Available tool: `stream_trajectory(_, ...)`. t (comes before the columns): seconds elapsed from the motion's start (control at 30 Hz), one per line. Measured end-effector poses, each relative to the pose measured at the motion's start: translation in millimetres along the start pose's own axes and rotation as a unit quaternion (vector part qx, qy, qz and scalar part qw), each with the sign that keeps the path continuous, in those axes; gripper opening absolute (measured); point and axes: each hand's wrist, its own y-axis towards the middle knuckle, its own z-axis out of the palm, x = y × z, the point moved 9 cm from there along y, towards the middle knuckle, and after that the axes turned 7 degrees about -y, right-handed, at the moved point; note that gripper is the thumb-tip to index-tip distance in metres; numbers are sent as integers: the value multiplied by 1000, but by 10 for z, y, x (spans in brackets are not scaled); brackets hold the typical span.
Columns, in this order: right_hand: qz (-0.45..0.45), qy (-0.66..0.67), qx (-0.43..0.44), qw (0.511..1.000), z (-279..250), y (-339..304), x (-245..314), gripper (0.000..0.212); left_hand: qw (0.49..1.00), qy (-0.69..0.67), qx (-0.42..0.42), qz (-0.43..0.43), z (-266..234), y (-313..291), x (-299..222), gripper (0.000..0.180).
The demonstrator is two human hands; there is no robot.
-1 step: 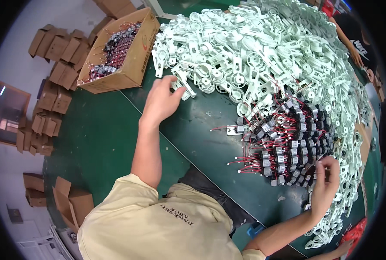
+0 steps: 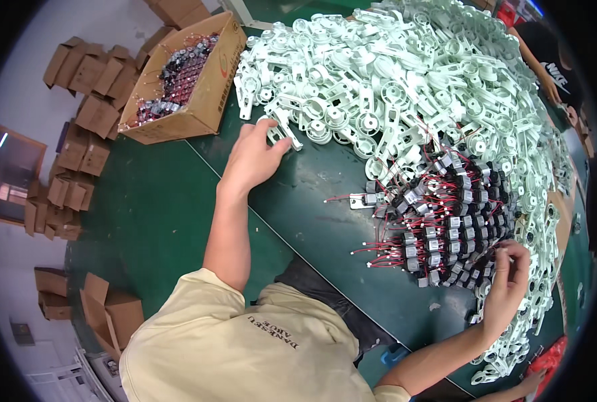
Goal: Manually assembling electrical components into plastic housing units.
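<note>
My left hand [image 2: 253, 157] is at the near left edge of a large heap of pale green plastic parts [image 2: 392, 87]. Its thumb and forefinger are apart, on either side of a pale green plastic part [image 2: 278, 136] with a slotted arm; a firm grip does not show. To the right, my right hand [image 2: 507, 285] is closed in a pinch at the right side of a stack of small grey-and-black motors [image 2: 452, 224] with red wires. Whatever its fingertips hold is too small to make out. One motor [image 2: 371, 199] lies on a pale part at the stack's left.
A cardboard box [image 2: 204, 100] of wired motors stands at the back left of the dark green table [image 2: 325, 234]. Empty cartons [image 2: 97, 117] are piled by the left wall. Another person's arm [image 2: 538, 70] shows at far right, and a hand [image 2: 531, 382] near a red bag [image 2: 550, 358].
My left hand has shifted slightly right, further over the pale plastic part. My right hand has moved a little right, and its fingertips have drawn together beside the motors.
</note>
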Motion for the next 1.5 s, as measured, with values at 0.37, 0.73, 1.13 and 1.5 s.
stream_trajectory(0.37,40,111,-257,959,-331,-100,-48,10,976,-123,52,172,236,76,-1181,27)
stream_trajectory(0.73,70,132,-202,968,-115,-61,-45,8,968,-127,-5,217,541,458,-1630,44)
stream_trajectory(1.13,102,321,-14,942,754,-158,317,10,658,-641,386,84,1256,-947,-2256,26)
stream_trajectory(1.5,44,145,-147,978,522,-179,237,5,577,-661,479,-4,1531,-1096,-2188,39)
